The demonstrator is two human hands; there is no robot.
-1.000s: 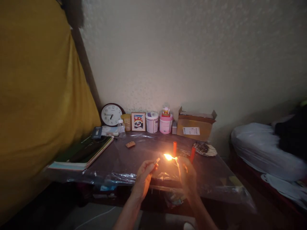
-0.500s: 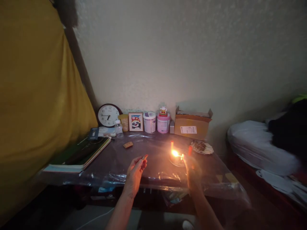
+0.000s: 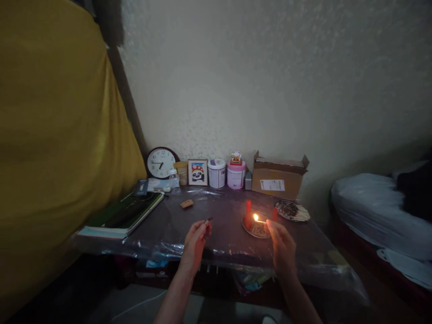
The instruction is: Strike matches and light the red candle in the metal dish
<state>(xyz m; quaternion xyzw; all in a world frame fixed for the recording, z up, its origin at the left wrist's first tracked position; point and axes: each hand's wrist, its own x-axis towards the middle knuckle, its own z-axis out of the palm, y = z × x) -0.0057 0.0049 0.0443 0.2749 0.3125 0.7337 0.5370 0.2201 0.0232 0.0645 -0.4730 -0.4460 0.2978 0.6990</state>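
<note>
My right hand (image 3: 283, 249) pinches a lit match (image 3: 262, 221) between thumb and fingers, its small flame pointing left. The flame is over a round plate (image 3: 246, 230), close beside a red candle (image 3: 249, 211) standing upright there. A second red candle (image 3: 275, 213) shows partly behind my right fingers; neither wick shows a flame. To the left, my left hand (image 3: 194, 246) is closed on a small matchbox (image 3: 208, 221), most of it hidden by the fingers. Both hands are above the table's front part.
Plastic sheeting covers the table (image 3: 216, 234). A small brown piece (image 3: 186, 204) lies left of centre, books (image 3: 121, 216) further left. Along the wall stand a clock (image 3: 162, 163), picture frame (image 3: 197, 172), two tubs (image 3: 216, 173) and a cardboard box (image 3: 279, 180). A patterned plate (image 3: 292, 211) lies right.
The match flame has shrunk from a bright flare to a small flame, and the scene is dimmer. The camera has turned slightly left. Both hands keep their grips.
</note>
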